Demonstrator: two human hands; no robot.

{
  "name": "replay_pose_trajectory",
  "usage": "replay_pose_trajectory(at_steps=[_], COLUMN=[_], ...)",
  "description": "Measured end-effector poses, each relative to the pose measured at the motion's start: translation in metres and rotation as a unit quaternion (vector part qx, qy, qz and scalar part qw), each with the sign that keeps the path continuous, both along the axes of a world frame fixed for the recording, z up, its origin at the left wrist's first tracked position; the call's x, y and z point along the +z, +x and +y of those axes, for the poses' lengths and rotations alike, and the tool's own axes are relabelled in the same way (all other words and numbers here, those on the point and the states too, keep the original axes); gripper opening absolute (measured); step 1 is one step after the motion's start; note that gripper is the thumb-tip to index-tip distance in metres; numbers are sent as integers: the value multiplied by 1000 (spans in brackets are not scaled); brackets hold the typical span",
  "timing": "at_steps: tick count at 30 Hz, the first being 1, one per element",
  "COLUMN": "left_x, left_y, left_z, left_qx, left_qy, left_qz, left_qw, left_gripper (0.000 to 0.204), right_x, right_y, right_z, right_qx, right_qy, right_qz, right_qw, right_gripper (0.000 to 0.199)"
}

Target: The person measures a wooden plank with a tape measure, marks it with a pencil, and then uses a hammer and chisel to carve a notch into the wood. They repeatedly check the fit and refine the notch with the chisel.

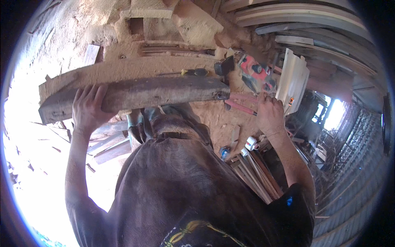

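Observation:
A long, dark, weathered wooden board [160,91] lies crosswise in front of my body. Near its left end my left hand [91,106] grips it, fingers over the upper face and thumb along the near edge. My right hand [270,113] is to the right of the board's other end, its fingers curled; what they hold, if anything, is hidden. Beside that hand are two red handles [242,108] of a tool whose head I cannot see clearly. Just beyond it sits a red and grey power tool [255,72].
A dark screwdriver-like tool [195,72] and a black block [224,66] lie beyond the board. A pale wood piece [293,80] leans at the right. Long planks [304,18] are stacked far right, with strips [257,175] and a white roll [251,143] nearer me.

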State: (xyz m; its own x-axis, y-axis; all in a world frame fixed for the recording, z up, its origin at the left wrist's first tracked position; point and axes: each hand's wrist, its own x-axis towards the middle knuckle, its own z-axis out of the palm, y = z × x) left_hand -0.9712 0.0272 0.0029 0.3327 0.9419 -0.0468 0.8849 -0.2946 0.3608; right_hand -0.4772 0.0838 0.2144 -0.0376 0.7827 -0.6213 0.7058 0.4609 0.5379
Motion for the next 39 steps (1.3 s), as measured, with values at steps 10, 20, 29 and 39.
replay_pose_trajectory(at_steps=[10,20,29,39], left_x=[9,6,6,4], left_y=[-3,-5,-5,-5], left_z=[1,6,9,5], left_qx=[-18,-41,-54,-45], left_qy=[-37,-28,-32,9], left_qz=[-10,19,51,45], left_qw=[999,999,997,998], left_gripper=[72,65,74,72], right_x=[-21,-69,-86,-94], right_y=[53,107,117,115], right_z=[2,-9,-16,-29], right_qx=[-66,-106,-150,-118], right_qy=[-62,-70,-77,1], right_qz=[103,249,295,312], right_qw=[991,960,941,943], right_gripper=[35,37,32,36])
